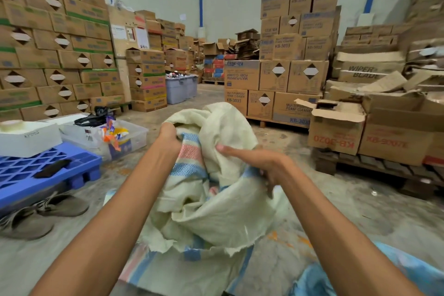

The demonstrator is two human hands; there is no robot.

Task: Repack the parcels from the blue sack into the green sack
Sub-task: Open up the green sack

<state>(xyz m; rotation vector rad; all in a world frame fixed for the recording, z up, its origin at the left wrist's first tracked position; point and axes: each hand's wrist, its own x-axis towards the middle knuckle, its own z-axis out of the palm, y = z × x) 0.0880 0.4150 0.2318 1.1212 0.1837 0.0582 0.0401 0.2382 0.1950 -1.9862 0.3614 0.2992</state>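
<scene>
Sack cloth (pixel 216 199), pale green with blue and pink stripes, is bunched in both my hands: left hand (pixel 169 138) grips the rim, right hand (pixel 259 160) pinches a fold. Blue sack (pixel 374 271) lies at my right. I should find the mouth and spread it wide.

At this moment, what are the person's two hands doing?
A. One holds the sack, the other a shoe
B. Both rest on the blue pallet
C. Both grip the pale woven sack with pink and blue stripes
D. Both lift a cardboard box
C: the left hand bunches the pale woven sack near its striped band, and the right hand clutches its fabric on the other side.
</scene>
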